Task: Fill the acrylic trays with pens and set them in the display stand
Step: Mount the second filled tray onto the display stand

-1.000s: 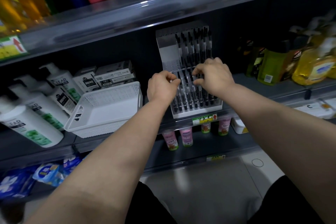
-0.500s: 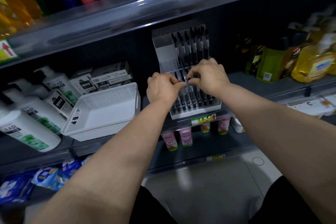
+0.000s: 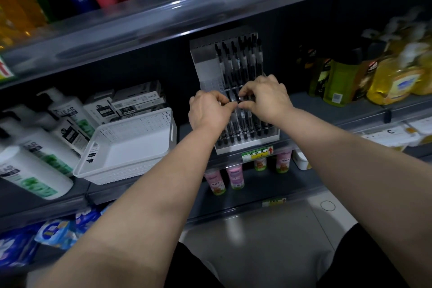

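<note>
Pinching what looks like the top rim of the lower acrylic tray (image 3: 275, 135) at the middle of the display stand (image 3: 205, 70), the left hand (image 3: 210, 113) and right hand (image 3: 267, 100) seem to be seating it squarely, black pens (image 3: 244, 127) standing in its slots and in the stand's upper row, a white basket (image 3: 131, 145) just left.

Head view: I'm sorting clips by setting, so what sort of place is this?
Most likely a shop aisle: shelves stocked with rows of shampoo bottles, a price tag on a shelf edge, and a pen display stand.
</note>
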